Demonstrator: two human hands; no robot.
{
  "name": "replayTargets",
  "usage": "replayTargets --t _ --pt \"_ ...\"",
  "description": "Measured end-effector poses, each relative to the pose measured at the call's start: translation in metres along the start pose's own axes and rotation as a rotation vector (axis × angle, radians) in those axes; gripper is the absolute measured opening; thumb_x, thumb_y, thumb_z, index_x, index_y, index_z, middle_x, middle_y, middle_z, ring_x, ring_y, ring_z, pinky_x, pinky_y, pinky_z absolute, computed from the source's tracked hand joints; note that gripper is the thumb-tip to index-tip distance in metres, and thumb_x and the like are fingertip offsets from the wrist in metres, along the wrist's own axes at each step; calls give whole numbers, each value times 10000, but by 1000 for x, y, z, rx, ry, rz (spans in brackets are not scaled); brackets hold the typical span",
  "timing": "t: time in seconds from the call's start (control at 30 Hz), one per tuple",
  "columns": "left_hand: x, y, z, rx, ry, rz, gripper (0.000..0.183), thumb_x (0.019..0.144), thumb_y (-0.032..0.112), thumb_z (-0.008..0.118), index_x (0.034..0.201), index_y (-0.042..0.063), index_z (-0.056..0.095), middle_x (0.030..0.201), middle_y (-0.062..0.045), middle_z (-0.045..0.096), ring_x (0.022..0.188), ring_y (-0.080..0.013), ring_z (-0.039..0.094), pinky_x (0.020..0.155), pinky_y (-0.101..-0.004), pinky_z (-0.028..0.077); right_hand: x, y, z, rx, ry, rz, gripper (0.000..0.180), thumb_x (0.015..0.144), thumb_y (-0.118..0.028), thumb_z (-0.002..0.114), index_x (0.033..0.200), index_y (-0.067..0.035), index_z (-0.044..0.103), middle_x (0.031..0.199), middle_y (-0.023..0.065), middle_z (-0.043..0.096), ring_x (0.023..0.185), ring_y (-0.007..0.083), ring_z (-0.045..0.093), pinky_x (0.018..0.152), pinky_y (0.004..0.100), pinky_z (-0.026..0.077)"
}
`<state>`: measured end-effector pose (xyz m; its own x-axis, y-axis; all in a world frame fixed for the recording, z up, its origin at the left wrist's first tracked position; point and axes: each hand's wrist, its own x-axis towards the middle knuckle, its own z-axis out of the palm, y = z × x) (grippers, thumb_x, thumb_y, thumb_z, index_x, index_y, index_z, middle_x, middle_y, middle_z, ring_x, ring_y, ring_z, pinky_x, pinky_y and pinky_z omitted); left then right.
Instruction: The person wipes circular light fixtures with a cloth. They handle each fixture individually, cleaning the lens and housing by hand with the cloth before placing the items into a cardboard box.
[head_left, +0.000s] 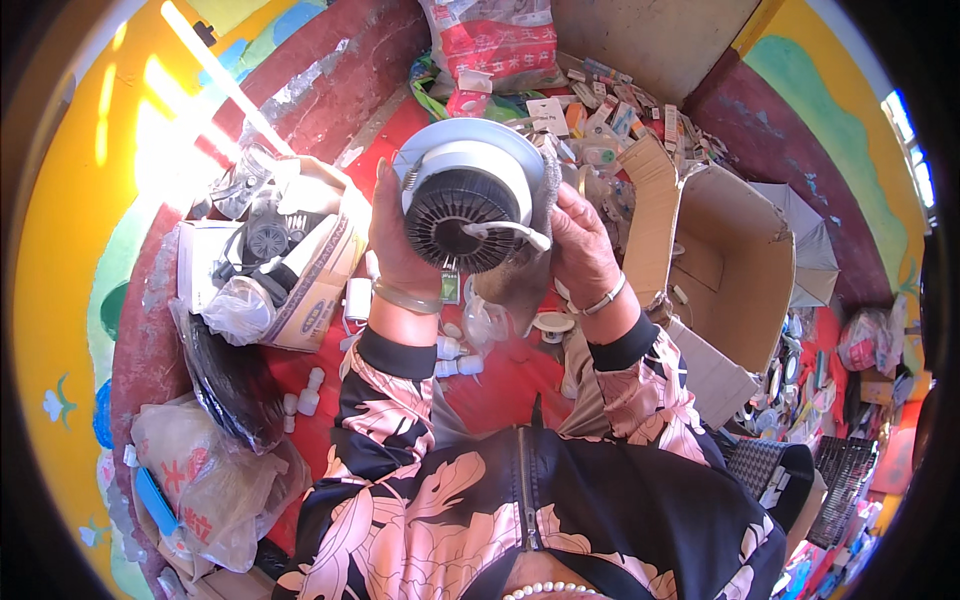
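Note:
A recessed LED downlight (469, 202) with a white rim, a black finned heat sink and a short white cable is held up before my chest. My left hand (401, 232) grips its left side, beside a spring clip. My right hand (586, 244) is at its right side, holding a grey cloth (525, 281) against the rim; part of the cloth hangs below the lamp. Small white lamp pieces (459, 366) and a clear plastic bag (486, 322) lie on the red cloth underneath. A small round white downlight (553, 324) lies near my right wrist.
At the left stands a cardboard box (311, 315) of lamp parts, with plastic bags (214, 480) nearer me. An open cardboard box (739, 247) stands at the right. Many small packages (622, 112) are heaped at the back, below a large printed bag (495, 45).

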<state>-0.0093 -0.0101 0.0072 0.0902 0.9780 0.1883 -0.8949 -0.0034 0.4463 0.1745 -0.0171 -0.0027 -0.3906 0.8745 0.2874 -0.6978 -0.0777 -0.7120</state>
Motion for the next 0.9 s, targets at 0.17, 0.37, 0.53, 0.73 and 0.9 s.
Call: replayTargets --t 0.17,0.37,0.53,0.73,0.9 --pt "6 -5 -17 -280 -156 20 584 935 485 407 1214 -19 503 1118 -170 608 981 -290 619 877 -417 499 0 12 3 56 6 16 411 889 -152 596 1254 5 494 1122 69 606 1008 159 580 875 310 473" --pt "5 -1 -2 -51 -54 22 527 952 428 399 1209 -19 506 1098 -157 613 970 -270 619 871 -394 499 1 5 -11 -107 40 -84 333 901 -154 586 1193 2 550 1094 69 621 969 146 591 849 287 474" --pt "-2 8 1 389 -30 -43 499 963 400 417 1174 -35 543 1053 -115 626 915 -203 620 801 -323 504 -8 -18 -30 -150 30 27 318 824 -213 665 1049 7 623 968 61 655 863 146 616 791 286 498" --pt "-8 4 -2 996 -271 -1 394 946 330 509 914 -31 665 777 -40 639 689 -68 561 611 -219 440 -7 -37 -27 -241 -57 218 429 812 -238 684 1117 53 602 965 54 655 871 121 601 791 253 475" --pt "-1 -1 6 672 -110 -204 412 950 332 501 931 -49 658 831 -61 661 742 -91 601 653 -223 474 -5 -29 -36 -188 -43 213 406 854 -188 650 1169 54 566 1034 67 643 912 124 594 820 252 469"
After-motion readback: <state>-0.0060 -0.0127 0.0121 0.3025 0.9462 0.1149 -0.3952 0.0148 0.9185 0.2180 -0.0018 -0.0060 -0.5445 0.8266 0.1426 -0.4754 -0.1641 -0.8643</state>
